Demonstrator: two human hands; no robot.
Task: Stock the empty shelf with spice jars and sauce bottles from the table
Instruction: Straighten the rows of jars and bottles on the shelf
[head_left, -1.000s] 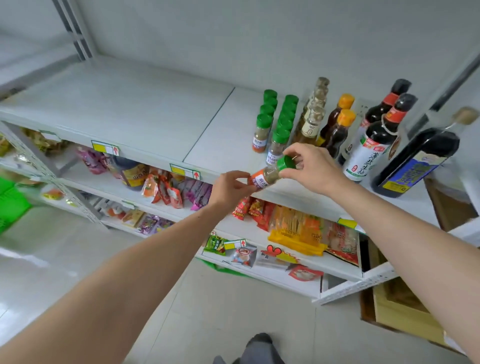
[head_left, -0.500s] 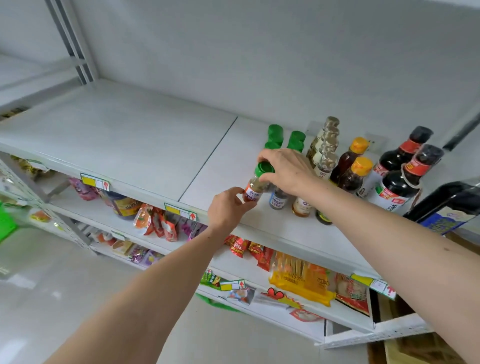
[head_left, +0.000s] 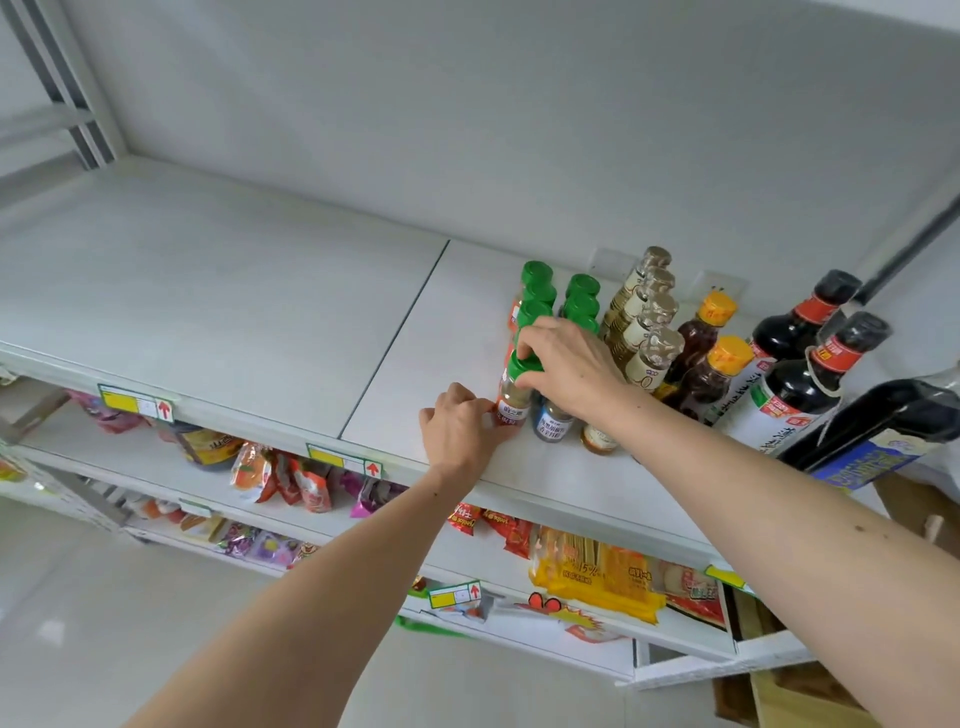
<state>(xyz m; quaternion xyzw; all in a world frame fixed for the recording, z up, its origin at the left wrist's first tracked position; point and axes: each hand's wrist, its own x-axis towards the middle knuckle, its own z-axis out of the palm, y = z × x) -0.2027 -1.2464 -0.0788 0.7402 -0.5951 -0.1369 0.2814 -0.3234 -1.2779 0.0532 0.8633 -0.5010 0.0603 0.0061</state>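
Head view: the spice jar (head_left: 514, 396), tilted in mid-air a second ago, now stands on the shelf (head_left: 260, 291), right hand (head_left: 569, 371) pinching its cap, left hand (head_left: 460, 428) pinching its base; release seems next.

There is only one view, from a camera on the person's head. It looks forward and down, close to the top shelf (head_left: 218, 291), which crosses the middle of the frame. Both forearms enter from the bottom edge; the wall fills the upper part.
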